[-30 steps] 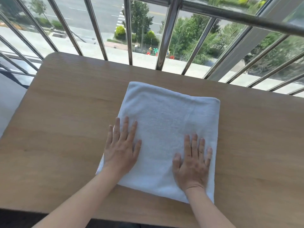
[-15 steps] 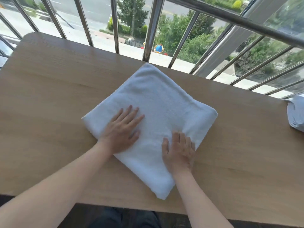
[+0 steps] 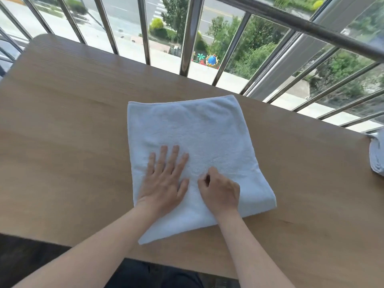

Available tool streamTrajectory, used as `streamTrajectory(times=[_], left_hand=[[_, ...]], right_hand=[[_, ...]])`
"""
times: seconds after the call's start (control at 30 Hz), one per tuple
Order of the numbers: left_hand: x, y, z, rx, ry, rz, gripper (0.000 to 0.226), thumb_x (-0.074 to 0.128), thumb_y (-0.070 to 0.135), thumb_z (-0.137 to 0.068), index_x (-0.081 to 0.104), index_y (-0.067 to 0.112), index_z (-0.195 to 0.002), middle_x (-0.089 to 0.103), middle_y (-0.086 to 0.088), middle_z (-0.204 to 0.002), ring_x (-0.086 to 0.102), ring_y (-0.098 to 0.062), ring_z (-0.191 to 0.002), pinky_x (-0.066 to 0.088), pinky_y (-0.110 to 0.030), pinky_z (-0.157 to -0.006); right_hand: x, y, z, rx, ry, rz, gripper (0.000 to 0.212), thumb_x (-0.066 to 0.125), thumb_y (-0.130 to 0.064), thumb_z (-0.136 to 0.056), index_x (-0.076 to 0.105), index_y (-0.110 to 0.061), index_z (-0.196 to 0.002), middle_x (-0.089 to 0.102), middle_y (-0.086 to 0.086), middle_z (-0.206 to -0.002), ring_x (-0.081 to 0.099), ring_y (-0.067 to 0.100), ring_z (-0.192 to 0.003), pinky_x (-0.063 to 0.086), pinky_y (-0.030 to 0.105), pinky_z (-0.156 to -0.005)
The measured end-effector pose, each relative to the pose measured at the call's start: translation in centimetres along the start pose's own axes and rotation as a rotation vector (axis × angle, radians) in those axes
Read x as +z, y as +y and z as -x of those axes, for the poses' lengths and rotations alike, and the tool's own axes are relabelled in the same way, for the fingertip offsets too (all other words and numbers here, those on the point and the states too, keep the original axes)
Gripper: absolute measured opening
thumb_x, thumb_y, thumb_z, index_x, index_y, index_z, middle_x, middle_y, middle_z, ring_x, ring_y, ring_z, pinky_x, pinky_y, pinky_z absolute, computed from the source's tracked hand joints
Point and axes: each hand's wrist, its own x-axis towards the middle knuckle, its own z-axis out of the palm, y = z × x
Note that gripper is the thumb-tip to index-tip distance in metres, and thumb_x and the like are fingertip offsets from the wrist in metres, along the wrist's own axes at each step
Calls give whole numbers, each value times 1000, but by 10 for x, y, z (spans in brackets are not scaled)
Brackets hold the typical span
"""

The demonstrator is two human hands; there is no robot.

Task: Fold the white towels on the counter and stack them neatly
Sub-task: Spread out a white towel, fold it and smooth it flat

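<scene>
Folded white terry towel has swung round, bare wooden desk either side; left hand fingers spread flat, right hand fingers curled, grip unclear; second white towel cut off.

no readable text, no labels, no brands, no numbers on any visible surface

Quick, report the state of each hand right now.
Left hand: open, flat on the folded white towel.
Right hand: closed, fingers curled on the towel; whether it pinches cloth cannot be told.
</scene>
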Motion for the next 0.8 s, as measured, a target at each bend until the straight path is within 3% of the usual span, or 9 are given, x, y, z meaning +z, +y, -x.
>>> streamTrajectory(times=[0.13,0.2,0.23,0.27,0.33,0.37,0.43,0.57,0.8], left_hand=[[-16,-27,-45,244,-44,-64,67,22,53,-101,10,27,-161,3,-2,-169,-5,-27,-155,-1,-49,-125],[-26,-33,-62,325,-46,-81,62,22,49,-102,15,28,-161,7,-2,-169,-1,-27,-155,1,-49,-125],[-28,-29,-63,310,-26,-78,59,23,46,-103,19,30,-160,11,-2,-168,2,-28,-155,2,-50,-125],[-27,-21,-57,242,9,-62,56,25,44,-104,23,31,-158,14,-2,-167,6,-30,-155,4,-52,-125],[-16,-4,-36,42,60,-5,56,27,44,-103,20,36,-158,13,0,-168,8,-31,-155,3,-55,-124],[-10,0,-28,-22,55,9,59,26,46,-102,14,37,-159,9,1,-169,6,-31,-155,1,-54,-123],[-4,-1,-22,-58,31,1,63,22,51,-101,6,36,-161,2,3,-169,-1,-28,-156,-2,-53,-122],[-10,-6,-28,5,-16,-27,68,22,58,-101,3,32,-161,-3,3,-170,-7,-27,-156,-2,-54,-122],[-14,-5,-29,23,-47,-59,78,27,68,-96,11,30,-161,3,2,-170,0,-31,-156,8,-60,-121]], right_hand=[[-2,7,-7,-142,52,-47,19,68,-16,-84,54,-14,-72,50,-2,-51,50,23,-47,45,33,-48],[-2,10,-10,-248,46,-25,8,66,-19,-84,64,-15,-90,60,0,-76,59,26,-74,48,40,-75],[-1,13,-12,-243,3,-8,22,65,-23,-86,66,-17,-107,63,3,-99,61,29,-96,44,43,-92],[1,17,-14,-221,-74,1,39,61,-29,-88,61,-20,-126,57,7,-127,53,31,-122,35,47,-108],[2,26,-21,-179,-221,20,62,47,-41,-95,32,-34,-154,18,2,-165,11,24,-154,4,54,-123],[4,31,-25,-194,-267,37,65,39,-47,-97,17,-41,-158,0,-4,-169,-5,18,-156,-5,55,-123],[9,45,-34,-265,-295,57,65,29,-55,-99,1,-47,-158,-13,-11,-168,-15,14,-154,-7,56,-122],[8,75,-66,-296,-257,106,66,24,-63,-100,1,-45,-158,-11,-12,-168,-13,16,-155,-7,52,-122],[2,110,-133,-32,-268,105,69,13,-57,-100,-9,-31,-160,-17,-8,-167,-22,6,-151,-12,41,-124]])
